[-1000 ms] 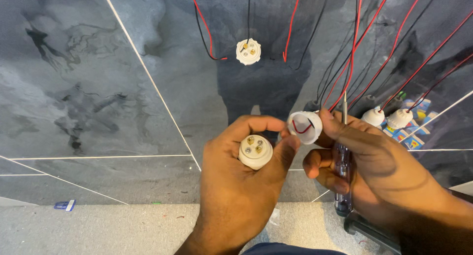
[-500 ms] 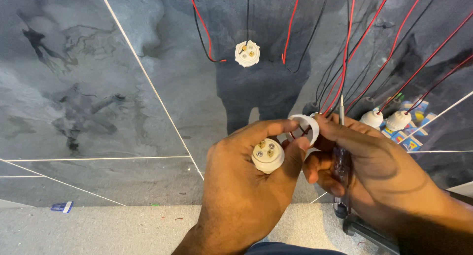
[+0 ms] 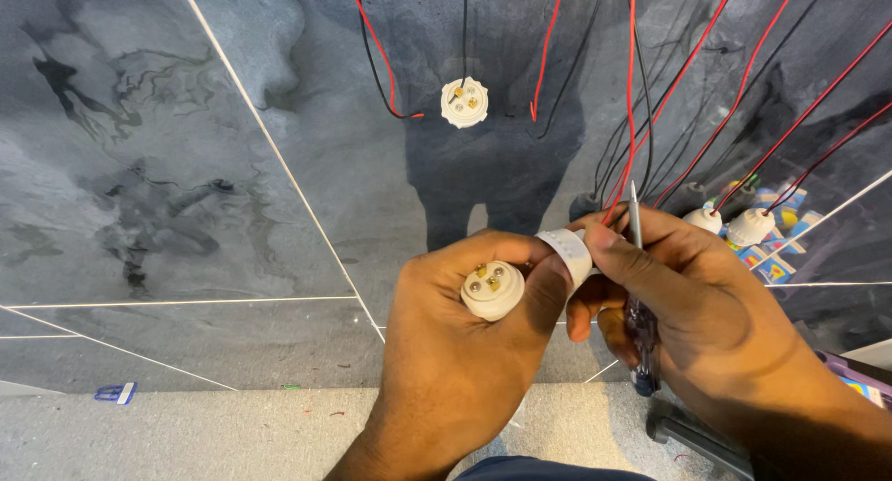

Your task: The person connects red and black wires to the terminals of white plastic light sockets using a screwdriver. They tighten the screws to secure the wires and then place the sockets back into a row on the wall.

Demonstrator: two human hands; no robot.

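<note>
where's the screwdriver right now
In the head view, right of centre: the screwdriver is tucked upright in the right hand, tip pointing up among the red wires, beside the white ring.

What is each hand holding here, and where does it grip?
Left hand pinches the white lamp-holder base by its sides. Right hand holds a white ring by its rim, a screwdriver tucked in its fingers.

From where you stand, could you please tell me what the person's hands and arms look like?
Both hands are bare: the left hand and right hand wear no gloves, rings or watch. The forearms show no sleeves as far as the picture reaches. No markings are visible.
</note>
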